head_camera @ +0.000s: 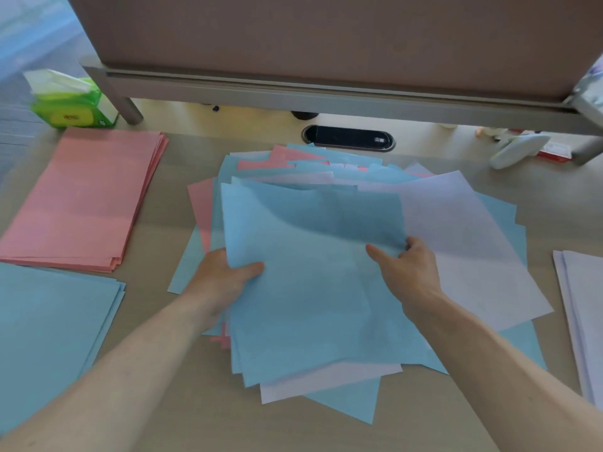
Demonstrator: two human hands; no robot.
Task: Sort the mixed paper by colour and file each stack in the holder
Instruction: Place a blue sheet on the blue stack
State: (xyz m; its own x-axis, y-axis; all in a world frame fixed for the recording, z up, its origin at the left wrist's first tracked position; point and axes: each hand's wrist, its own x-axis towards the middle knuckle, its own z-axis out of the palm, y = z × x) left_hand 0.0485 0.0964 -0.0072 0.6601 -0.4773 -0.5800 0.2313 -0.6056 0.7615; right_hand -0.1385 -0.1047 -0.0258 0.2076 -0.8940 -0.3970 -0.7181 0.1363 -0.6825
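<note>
At the desk's [182,409] left side lies a squared pink stack [81,197], and nearer, at the left near corner, a blue stack [49,337] with its edges slightly fanned. The two stacks sit just beside each other.

In the middle of the desk a loose pile [463,243] of blue, pink and pale white sheets is spread out crookedly, with corners poking out on every side. On top of it is a blue sheet [310,295], its far part bowed upward off the pile. The left hand [222,282] pinches this sheet's left edge, thumb on top and fingers underneath. The right hand [411,272] grips its right edge, thumb lying on the paper and fingers curled round the rim. Both forearms are bare.

At the right edge lies a white stack [580,321], partly cut off by the frame and well apart from the pile.

At the far left corner stands a green tissue pack [71,106] with a white tissue sticking out of its top.

The desk is light wood. A black oval grommet [349,138] sits in it near the far edge, just beyond the pile. A brown screen [326,37] on a grey metal frame runs along the far edge. Under its right end lies a blurred white object [518,150].
</note>
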